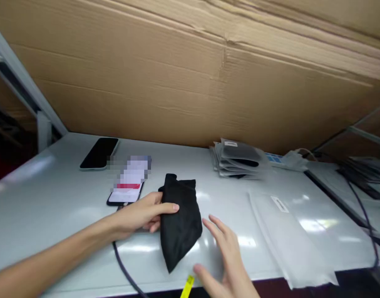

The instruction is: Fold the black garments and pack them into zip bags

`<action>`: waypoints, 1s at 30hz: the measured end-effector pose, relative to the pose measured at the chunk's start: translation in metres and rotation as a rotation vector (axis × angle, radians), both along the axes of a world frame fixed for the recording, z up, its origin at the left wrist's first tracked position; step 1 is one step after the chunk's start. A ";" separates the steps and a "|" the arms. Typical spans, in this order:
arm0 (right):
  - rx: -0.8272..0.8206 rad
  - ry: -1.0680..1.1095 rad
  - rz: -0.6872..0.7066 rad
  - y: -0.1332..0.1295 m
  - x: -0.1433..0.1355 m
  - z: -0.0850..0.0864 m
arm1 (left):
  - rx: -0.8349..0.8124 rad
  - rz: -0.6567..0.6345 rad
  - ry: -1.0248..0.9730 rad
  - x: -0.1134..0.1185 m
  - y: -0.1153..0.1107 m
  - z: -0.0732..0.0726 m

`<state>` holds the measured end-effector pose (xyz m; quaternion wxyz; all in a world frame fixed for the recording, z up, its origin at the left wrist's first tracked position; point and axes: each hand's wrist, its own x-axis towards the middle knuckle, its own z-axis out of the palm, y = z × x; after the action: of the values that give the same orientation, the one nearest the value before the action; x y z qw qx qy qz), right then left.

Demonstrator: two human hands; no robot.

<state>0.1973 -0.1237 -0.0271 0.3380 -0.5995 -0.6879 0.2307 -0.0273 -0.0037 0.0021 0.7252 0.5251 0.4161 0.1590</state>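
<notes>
My left hand [154, 213] grips a folded piece of black cloth [182, 219], thumb on top and fingers underneath, above the middle of the table. The cloth tapers to a point toward me; what kind of item it is I cannot tell. Just right of it, my right hand [222, 252] has its fingers apart and holds nothing. A strip of yellow tape [187, 286] shows below the cloth, near the front edge. To the right of that hand lies a flat frosted plastic bag [290, 244] with a white label.
A pale glossy table [68, 219] stands before a tall cardboard wall [165, 82]. On it are a dark-screened phone [99, 153], a lit phone [126, 194] with a cable [124, 269], and a stack of filled frosted bags [236, 159]. More packed bags [369, 169] lie far right.
</notes>
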 end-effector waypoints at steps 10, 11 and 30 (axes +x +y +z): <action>0.026 0.368 -0.156 0.027 -0.029 0.002 | -0.051 0.056 -0.251 -0.001 -0.003 -0.006; 0.019 0.369 -0.224 0.025 -0.025 0.002 | 0.009 0.060 -0.222 -0.003 -0.001 -0.005; 0.170 -0.210 -0.215 0.044 0.033 0.009 | 1.409 -0.436 0.637 -0.003 -0.010 -0.008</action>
<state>0.2305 -0.0792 -0.0183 0.3363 -0.6598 -0.6683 0.0703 -0.0307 -0.0138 -0.0064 0.0844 0.9489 0.2930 0.0817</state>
